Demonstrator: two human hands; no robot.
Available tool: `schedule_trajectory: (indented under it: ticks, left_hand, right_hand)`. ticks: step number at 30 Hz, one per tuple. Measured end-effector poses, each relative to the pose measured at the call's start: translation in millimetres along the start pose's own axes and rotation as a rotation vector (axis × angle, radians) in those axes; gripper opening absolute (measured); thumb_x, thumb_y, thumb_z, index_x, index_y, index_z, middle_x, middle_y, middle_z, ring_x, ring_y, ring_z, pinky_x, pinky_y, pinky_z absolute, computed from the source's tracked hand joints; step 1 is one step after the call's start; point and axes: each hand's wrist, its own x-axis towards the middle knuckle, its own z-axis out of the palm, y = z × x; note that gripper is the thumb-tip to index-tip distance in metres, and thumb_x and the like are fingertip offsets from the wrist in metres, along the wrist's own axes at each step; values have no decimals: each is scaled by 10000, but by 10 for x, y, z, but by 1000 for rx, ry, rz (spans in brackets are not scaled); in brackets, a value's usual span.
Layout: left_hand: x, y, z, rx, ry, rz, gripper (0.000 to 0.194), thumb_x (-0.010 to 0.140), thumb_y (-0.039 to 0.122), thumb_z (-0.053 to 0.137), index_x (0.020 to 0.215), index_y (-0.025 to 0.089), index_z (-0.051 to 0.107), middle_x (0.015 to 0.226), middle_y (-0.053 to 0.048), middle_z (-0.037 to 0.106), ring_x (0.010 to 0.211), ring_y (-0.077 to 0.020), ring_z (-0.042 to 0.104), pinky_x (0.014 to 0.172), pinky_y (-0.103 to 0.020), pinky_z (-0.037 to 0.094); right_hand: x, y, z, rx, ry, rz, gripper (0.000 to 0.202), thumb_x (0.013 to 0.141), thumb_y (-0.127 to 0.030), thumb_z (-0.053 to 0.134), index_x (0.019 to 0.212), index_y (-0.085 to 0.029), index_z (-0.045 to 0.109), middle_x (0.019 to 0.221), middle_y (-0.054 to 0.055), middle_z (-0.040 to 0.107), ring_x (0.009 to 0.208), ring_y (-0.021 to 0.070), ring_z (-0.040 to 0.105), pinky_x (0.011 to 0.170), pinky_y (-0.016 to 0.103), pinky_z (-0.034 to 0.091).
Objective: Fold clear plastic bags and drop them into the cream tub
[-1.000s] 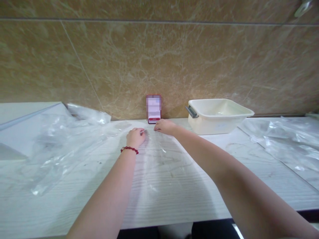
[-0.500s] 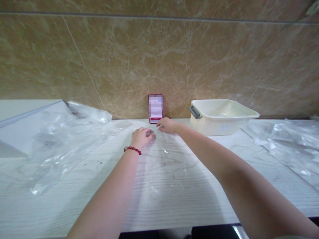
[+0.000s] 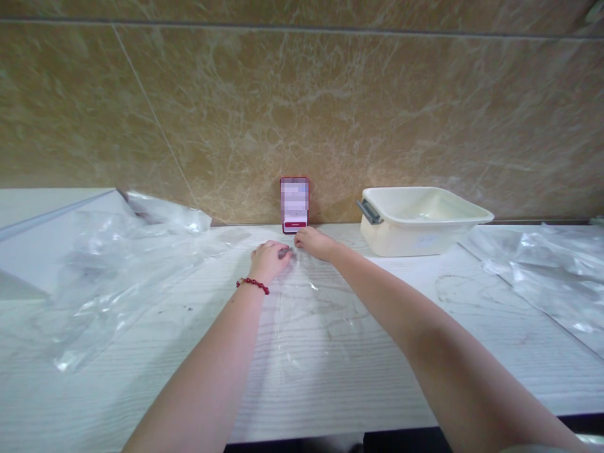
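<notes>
A clear plastic bag [image 3: 314, 308] lies flat on the white wood-grain table, between my forearms. Its far edge is at my two hands. My left hand [image 3: 270, 259], with a red bead bracelet at the wrist, has its fingers curled and closed on that edge. Close beside it, my right hand [image 3: 312, 241] pinches the same edge with bent fingers. Just beyond the hands a phone [image 3: 295, 206] in a red case stands upright against the marbled wall, its screen lit and partly blurred.
A cream plastic bin [image 3: 419, 233] with a grey latch stands at the wall, right of the phone. Crumpled clear plastic [image 3: 117, 270] spreads over the left side, by a white box [image 3: 61, 233]. More clear plastic [image 3: 552, 270] lies at the far right.
My right hand has moved slightly left and down, and its fingers have closed on the bag's edge. The gap between the hands is smaller.
</notes>
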Motion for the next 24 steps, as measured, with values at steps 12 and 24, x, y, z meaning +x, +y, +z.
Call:
schedule_trajectory:
  ticks: [12,24]
  left_hand:
    - [32,130,28,-143,-7,58,353,723,459,396,783,209,637,834,-42,607,826,-170,525,761,-269,387]
    - [51,187,89,-320,28,20,352,748,420,374,780,173,623,814,-49,613,793,-168,533,712,-258,396]
  right_hand:
    - [-163,-195,-318,134,102,117,113,753,-177,421,798,-138,517,758,33,575,703,112,506,644,210,344]
    - [-109,-82,-274,503,243,157,162,717,-210,463,861,-145,500,817,24,583,728,86,528,664,200,387]
